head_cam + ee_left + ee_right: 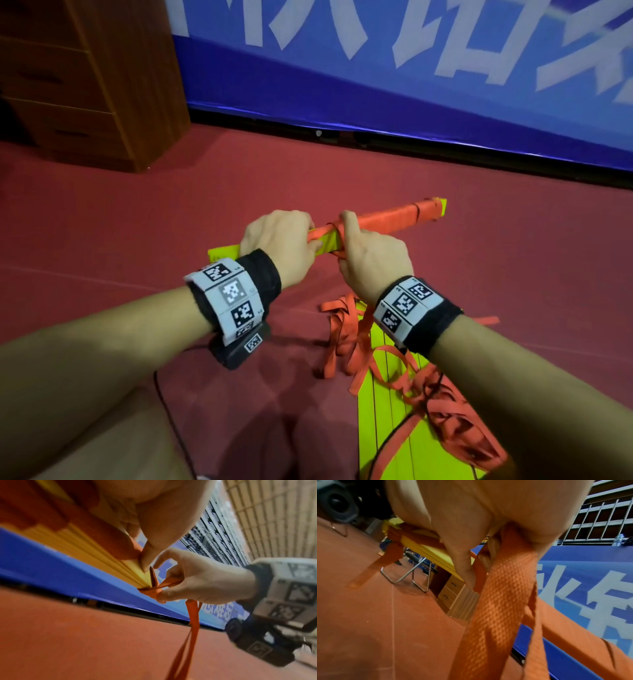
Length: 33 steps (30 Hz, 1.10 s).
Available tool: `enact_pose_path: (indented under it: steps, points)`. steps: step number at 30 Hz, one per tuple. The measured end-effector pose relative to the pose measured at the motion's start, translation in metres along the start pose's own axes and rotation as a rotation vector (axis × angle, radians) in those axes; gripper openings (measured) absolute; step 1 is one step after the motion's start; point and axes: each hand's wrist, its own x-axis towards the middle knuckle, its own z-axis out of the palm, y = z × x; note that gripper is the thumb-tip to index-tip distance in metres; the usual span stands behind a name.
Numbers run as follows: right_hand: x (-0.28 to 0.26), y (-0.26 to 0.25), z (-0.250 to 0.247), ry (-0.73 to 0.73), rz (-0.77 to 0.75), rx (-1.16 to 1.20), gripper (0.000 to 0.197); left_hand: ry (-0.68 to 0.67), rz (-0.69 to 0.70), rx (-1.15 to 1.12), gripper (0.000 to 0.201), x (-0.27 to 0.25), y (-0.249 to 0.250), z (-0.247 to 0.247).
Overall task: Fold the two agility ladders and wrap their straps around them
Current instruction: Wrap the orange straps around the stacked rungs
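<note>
A second agility ladder (394, 411) lies nearest on the red floor (137, 240), its yellow-green rungs side by side and flat, its orange straps (346, 342) loose and tangled across them. Above it, both wrists wear black bands with white coded tags. The left hand (281, 246) grips the near end of a folded ladder bundle (383, 219) held off the floor, its fingers (145, 555) curled round the stacked yellow rungs and pressing a turn of strap against their edge. The right hand (373, 263) sits just beside it, its fingers (164, 596) pinching the orange strap (193, 615) where it loops round the middle of the bundle; 2 lengths of the same strap hang down from that hand toward the floor. In the right wrist view the woven strap (501, 601) runs out from under the curled fingers. The far half of the bundle is already wound in orange, with a yellow-green tip showing at its end. Beyond stand a wooden drawer cabinet (102, 75) at the left and a blue banner (411, 85) with large white characters along the floor's edge.
</note>
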Motion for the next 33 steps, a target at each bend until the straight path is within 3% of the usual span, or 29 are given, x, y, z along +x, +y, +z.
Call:
enact_pose_path:
  steps: [2, 5, 7, 9, 11, 14, 17, 20, 23, 27, 30, 33]
  points:
    - [0.002, 0.0, 0.001, -0.009, -0.011, -0.019, 0.067, 0.021, 0.102, 0.139, 0.023, -0.002, 0.004, -0.006]
    - [0.004, 0.001, 0.0, -0.034, -0.034, -0.038, 0.035, 0.015, 0.264, 0.36, 0.013, -0.003, 0.016, -0.019]
    - [0.003, 0.0, -0.001, -0.054, -0.04, -0.037, 0.034, 0.054, 0.402, 0.476, 0.012, -0.002, 0.02, -0.026]
    - [0.0, 0.002, 0.0, -0.058, -0.038, 0.025, 0.04, 0.183, 0.561, 0.511, 0.017, -0.003, 0.02, -0.03]
    - [0.0, 0.007, -0.001, -0.059, -0.007, 0.141, 0.039, 0.347, 0.711, 0.391, 0.025, -0.005, 0.02, -0.026]
    - [0.003, 0.02, -0.005, -0.029, 0.033, 0.243, 0.041, 0.546, 0.855, 0.004, 0.034, -0.016, 0.026, -0.025]
    - [0.005, 0.032, -0.009, 0.077, 0.074, 0.606, 0.041, 0.604, 0.738, -0.275, 0.041, -0.02, 0.026, -0.027]
    - [0.008, 0.044, -0.005, 0.107, 0.033, 0.924, 0.028, 0.378, 0.486, -0.381, 0.046, -0.012, 0.012, -0.016]
    - [0.007, 0.045, -0.009, 0.092, -0.004, 1.026, 0.025, 0.154, 0.398, -0.318, 0.059, -0.007, -0.001, 0.001]
    - [0.005, 0.035, -0.018, 0.207, 0.013, 1.123, 0.019, 0.068, 0.361, -0.378, 0.074, -0.006, -0.003, 0.006]
    - [0.004, 0.027, -0.026, 0.2, 0.054, 1.244, 0.016, 0.053, 0.291, -0.434, 0.072, -0.007, 0.0, 0.008]
    - [0.001, 0.022, -0.028, 0.134, 0.064, 1.344, 0.028, 0.004, 0.234, -0.432, 0.057, -0.008, -0.004, 0.012]
